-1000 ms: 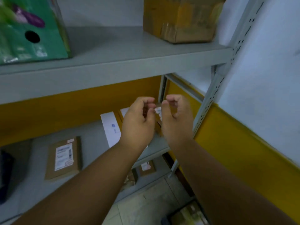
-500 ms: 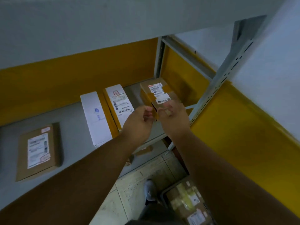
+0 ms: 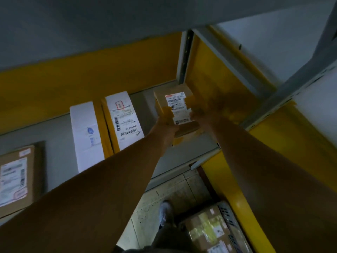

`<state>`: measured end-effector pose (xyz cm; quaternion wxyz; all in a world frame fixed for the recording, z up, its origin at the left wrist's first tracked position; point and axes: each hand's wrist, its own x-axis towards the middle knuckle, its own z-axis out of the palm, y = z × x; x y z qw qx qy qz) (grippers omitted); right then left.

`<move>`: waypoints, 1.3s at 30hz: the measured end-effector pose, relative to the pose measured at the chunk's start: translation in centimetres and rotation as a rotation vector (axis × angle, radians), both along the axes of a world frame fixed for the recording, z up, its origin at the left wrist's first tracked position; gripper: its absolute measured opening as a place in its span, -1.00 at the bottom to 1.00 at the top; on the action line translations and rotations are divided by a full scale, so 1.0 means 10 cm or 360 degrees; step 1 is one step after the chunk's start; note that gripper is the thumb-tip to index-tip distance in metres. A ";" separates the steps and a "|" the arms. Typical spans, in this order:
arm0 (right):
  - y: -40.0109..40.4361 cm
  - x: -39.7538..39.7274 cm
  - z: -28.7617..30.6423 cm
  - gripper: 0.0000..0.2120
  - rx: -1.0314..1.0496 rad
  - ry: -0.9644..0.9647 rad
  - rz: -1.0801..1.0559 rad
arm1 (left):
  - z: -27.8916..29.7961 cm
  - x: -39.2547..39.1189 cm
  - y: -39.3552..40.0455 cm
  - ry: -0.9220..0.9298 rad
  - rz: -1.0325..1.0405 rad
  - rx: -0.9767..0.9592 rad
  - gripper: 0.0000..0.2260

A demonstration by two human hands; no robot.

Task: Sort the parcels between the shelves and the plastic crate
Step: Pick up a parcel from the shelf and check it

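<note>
One head-worn wide-angle view looks forward and steeply down from above the person's outstretched arms, close to a grey shelf (image 3: 54,136) against a yellow wall. The shelf fills the middle, the shelf above crosses the top edge, and the floor (image 3: 175,190) shows at the lower centre.
</note>
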<state>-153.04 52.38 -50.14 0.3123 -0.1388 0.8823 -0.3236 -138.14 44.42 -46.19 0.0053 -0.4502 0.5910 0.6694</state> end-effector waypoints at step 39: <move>1.55 3.92 1.65 -0.69 -0.1116 -0.0127 -0.0541 | 1.18 3.62 0.83 0.0932 -0.0257 -0.1820 -0.72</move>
